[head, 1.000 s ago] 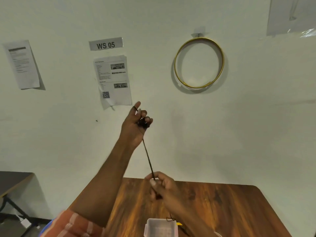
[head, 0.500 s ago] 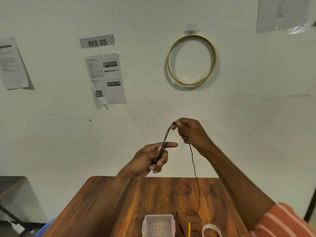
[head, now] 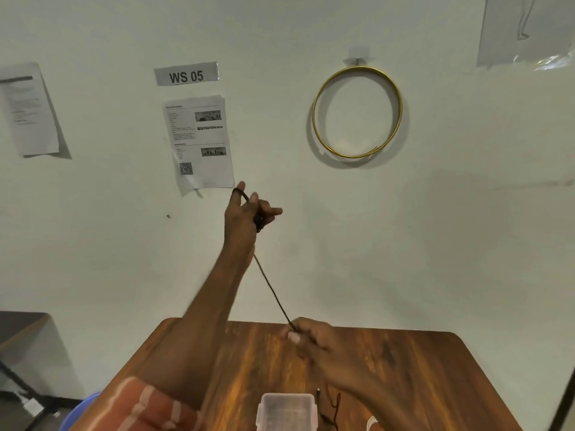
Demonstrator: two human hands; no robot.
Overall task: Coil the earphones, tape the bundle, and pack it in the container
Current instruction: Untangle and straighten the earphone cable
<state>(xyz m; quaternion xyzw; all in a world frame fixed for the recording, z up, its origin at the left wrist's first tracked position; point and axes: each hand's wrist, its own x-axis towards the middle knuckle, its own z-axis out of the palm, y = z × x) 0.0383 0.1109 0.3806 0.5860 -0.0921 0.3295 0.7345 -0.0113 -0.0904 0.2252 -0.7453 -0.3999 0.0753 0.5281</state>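
My left hand [head: 249,214] is raised in front of the wall, gripping the black earphones' coiled part, with a loop hooked over the thumb. The earphone cable [head: 273,293] runs taut down to my right hand [head: 306,335], which pinches it just above the wooden table [head: 420,368]. More cable [head: 334,402] lies loose on the table to the right of the clear plastic container [head: 286,410] at the near edge. A bit of the white tape roll [head: 371,422] shows at the bottom, mostly hidden by my right forearm.
The white wall behind holds a gold hoop [head: 357,112], a "WS 05" label [head: 186,75] and paper sheets [head: 199,141]. A dark table [head: 18,325] stands at the left, and a blue bin [head: 79,412] shows at the lower left.
My left hand rose up and left with the coil. My right hand dropped from near the coil down to the table, pulling the cable taut between the hands.
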